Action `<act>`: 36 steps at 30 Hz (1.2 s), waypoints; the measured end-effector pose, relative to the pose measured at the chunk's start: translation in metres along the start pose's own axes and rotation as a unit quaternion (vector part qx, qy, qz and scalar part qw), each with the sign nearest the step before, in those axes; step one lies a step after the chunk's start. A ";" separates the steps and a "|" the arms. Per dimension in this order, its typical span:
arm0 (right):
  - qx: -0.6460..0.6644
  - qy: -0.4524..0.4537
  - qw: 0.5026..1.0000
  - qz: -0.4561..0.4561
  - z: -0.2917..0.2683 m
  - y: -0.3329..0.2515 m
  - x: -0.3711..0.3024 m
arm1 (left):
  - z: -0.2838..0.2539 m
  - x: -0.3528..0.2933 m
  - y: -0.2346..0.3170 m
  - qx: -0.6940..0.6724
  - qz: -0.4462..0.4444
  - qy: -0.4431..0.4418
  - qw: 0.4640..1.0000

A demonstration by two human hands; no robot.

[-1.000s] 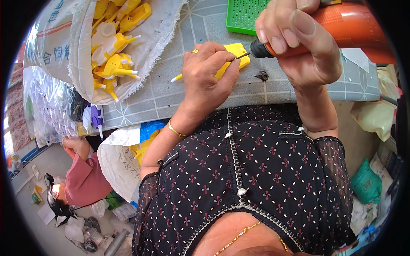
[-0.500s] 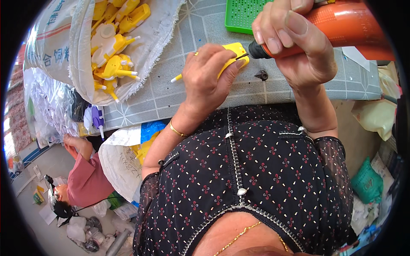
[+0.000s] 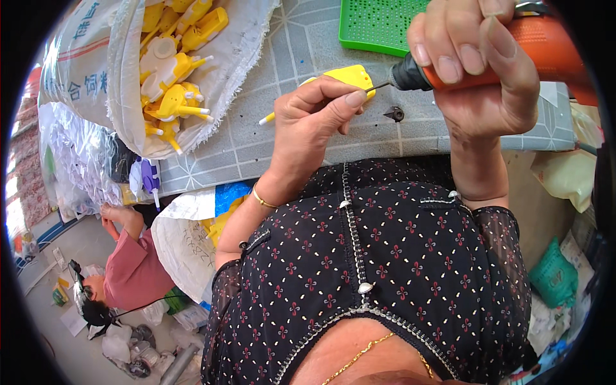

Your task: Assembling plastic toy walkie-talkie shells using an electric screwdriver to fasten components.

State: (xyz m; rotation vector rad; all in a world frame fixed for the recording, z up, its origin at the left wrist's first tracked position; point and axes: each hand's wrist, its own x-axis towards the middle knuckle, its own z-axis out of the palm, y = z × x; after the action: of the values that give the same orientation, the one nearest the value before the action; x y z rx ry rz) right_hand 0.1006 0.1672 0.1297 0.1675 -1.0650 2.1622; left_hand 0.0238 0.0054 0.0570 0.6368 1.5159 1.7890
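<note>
My right hand [image 3: 487, 70] is wrapped round an orange power screwdriver [image 3: 545, 48] with a black nose, its thin bit [image 3: 380, 86] pointing left. At the bit's tip, the thumb and forefinger of my left hand [image 3: 314, 115] are pinched together; whatever sits between them is too small to make out. Behind that hand a yellow plastic part [image 3: 351, 76] with a white-tipped stem lies on the table, partly hidden. A small dark pointed piece [image 3: 394, 114] rests on the cloth just right of my left hand.
A green perforated tray [image 3: 372, 25] stands at the table's far side. On the left, an open woven sack [image 3: 122, 70] holds several yellow parts [image 3: 176, 102]. The patterned grey tablecloth [image 3: 256, 138] covers the table. Another person in a pink top [image 3: 131, 269] is at the lower left.
My right hand has drawn the screwdriver to the right. My left hand has let go of the yellow part, and its fingertips now pinch at the bit's tip.
</note>
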 end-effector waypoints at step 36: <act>0.047 -0.039 0.998 -0.027 -0.008 -0.008 0.005 | -0.002 0.005 -0.019 -0.300 -0.095 -0.149 0.937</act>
State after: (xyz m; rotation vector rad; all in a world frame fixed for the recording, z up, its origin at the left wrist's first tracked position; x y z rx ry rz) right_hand 0.1030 0.1788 0.1318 0.3245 -0.9903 2.1733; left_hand 0.0231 0.0094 0.0378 0.4090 0.7379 1.7785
